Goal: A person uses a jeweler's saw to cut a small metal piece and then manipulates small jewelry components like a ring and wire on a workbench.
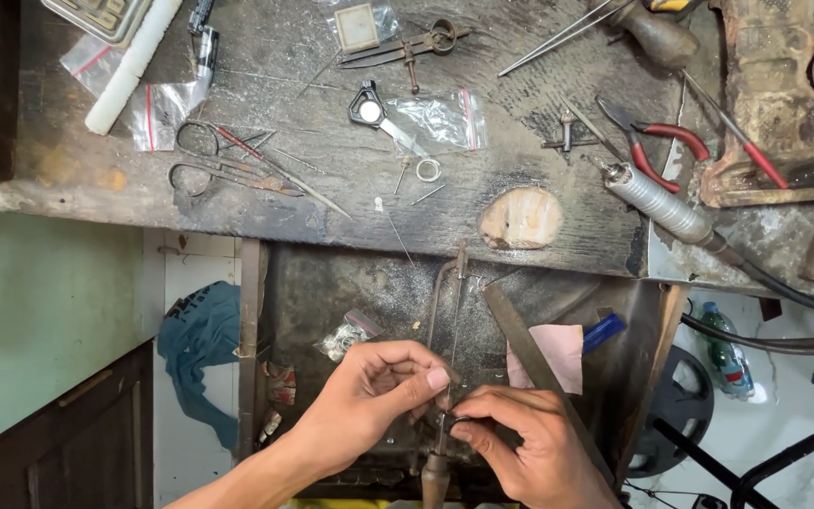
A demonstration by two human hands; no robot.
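My left hand (374, 391) and my right hand (520, 443) meet low in the middle, over a dark metal tray (332, 292) under the workbench. Both pinch a small dark piece at the frame of a jeweller's saw (445, 311). The saw's wooden handle (435, 481) points toward me and its thin blade runs up to the bench edge. The pinched piece is mostly hidden by my fingertips. A long flat file (520, 330) lies in the tray beside my right hand.
The worn wooden workbench (313, 203) carries scissors (223, 165), red-handled pliers (661, 146), a small ring (429, 170), plastic bags, dividers (416, 42) and a flexible-shaft handpiece (657, 207). A wooden bench pin (520, 219) sits at the edge. A pink cloth (562, 349) lies in the tray.
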